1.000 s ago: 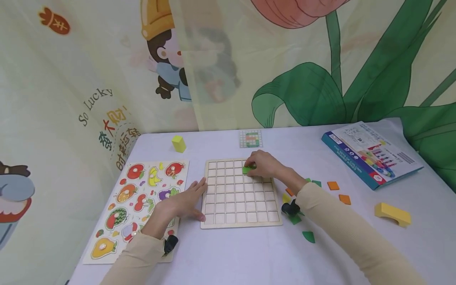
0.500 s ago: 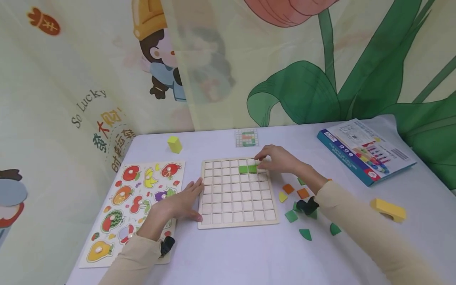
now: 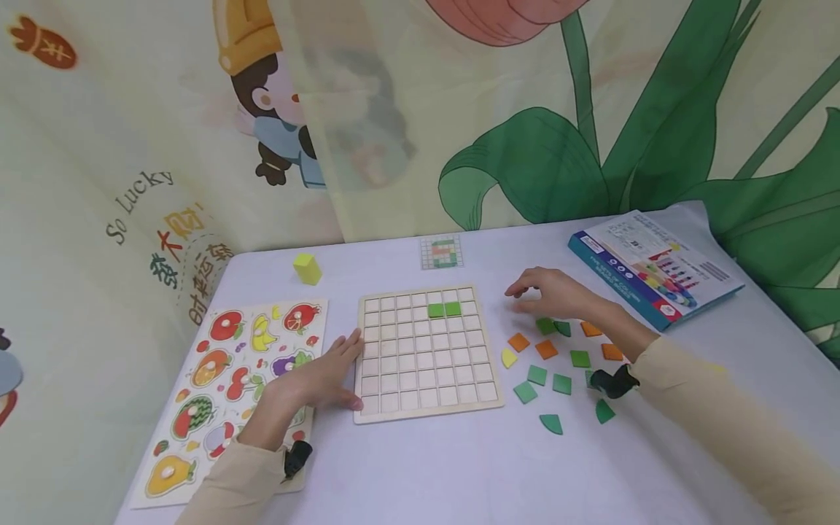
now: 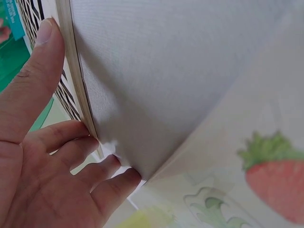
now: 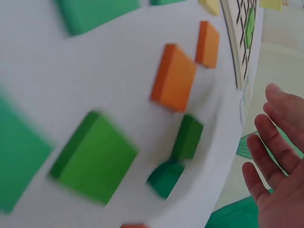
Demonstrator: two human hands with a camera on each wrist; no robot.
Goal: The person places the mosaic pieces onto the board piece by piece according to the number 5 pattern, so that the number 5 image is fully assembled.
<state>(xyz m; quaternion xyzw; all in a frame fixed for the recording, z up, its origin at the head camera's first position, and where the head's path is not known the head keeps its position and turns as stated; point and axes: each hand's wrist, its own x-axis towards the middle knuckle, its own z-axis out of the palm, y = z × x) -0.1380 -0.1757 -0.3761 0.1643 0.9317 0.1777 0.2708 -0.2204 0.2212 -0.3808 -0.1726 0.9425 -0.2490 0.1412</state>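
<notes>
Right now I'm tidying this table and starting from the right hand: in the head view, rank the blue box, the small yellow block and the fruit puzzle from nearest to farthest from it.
1. Blue box: just right of the right hand, near the table's far edge.
2. Small yellow block: far left, beyond the grid board.
3. Fruit puzzle: farthest, at the left edge beside the left hand.

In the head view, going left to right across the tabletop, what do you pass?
Fruit puzzle board → left hand → wooden grid board → loose coloured tiles, with the right hand above them → blue box.
</notes>
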